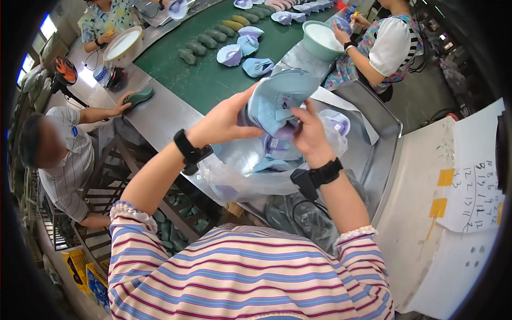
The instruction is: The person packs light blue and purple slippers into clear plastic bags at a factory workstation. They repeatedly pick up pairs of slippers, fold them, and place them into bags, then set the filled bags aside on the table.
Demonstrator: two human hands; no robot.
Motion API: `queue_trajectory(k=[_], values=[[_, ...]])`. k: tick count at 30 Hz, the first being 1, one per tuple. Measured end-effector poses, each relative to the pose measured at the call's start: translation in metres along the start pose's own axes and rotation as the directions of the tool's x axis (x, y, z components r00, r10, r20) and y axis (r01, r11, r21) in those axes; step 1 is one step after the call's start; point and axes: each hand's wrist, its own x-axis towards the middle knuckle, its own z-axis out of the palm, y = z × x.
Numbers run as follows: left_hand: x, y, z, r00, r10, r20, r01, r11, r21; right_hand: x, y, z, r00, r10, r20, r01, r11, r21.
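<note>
Just above frame centre, our left hand (pixel 226 121) and right hand (pixel 311 133) hold the blue upper (pixel 274 101) between them, its long axis seemingly running steeply upward

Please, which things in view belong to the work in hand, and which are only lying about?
Work in hand, likely:
- light-blue fabric piece, held in left hand and right hand
- similar pieces
- plastic bag below

Only nearby, apparently:
- handwritten paper
- yellow crates
</note>
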Motion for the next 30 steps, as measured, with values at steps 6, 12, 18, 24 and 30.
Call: queue_trajectory(k=[6,12,18,24,30], values=[[-0.025,-0.038,0.009,0.980,-0.068,-0.186,0.051,0.994,-0.094,-0.006,0.024,-0.009,0.994,0.016,0.108,-0.026,0.996,0.090],[-0.028,-0.014,0.010,0.941,-0.316,-0.123,0.253,0.895,-0.368,-0.019,0.021,-0.005,0.996,-0.078,0.052,0.088,0.967,-0.240],[-0.023,-0.067,-0.018,0.760,-0.586,-0.279,-0.111,0.306,-0.945,-0.034,0.002,0.000,0.898,-0.089,0.432,0.109,0.994,-0.022],[-0.049,-0.055,-0.020,0.933,-0.276,-0.231,-0.220,0.073,-0.973,-0.042,-0.012,-0.012,0.715,0.104,0.691,-0.246,0.963,0.110],[-0.053,-0.024,-0.004,0.988,0.104,-0.116,-0.076,-0.333,-0.940,-0.040,0.022,0.038,0.777,0.074,0.625,-0.089,0.996,-0.007]])
